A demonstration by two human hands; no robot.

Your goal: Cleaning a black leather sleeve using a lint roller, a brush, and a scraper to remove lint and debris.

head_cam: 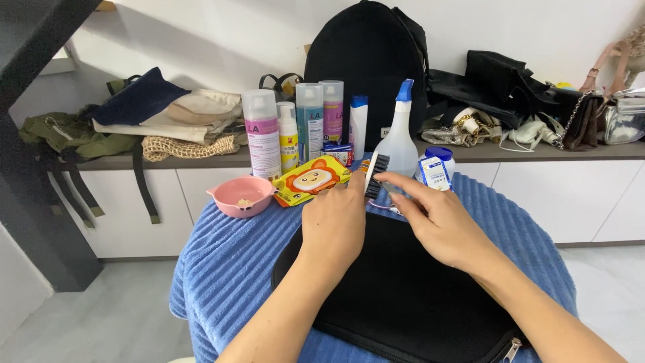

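My left hand (334,225) lies flat, fingers loose, on a black zippered case (403,296) spread over a blue ribbed towel (228,269). My right hand (437,225) pinches a black-bristled brush (376,175) at the case's far edge. Beyond stand a pink bowl (240,195), spray cans (263,133) and a spray bottle (398,138) on the counter (537,153).

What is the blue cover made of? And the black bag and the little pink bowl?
The blue cover looks like soft, fuzzy cloth: it has thick ribs and droops in folds. The black bag seems a smooth, matte, padded fabric with a zip at its corner. The pink bowl is probably plastic, being smooth and slightly shiny.
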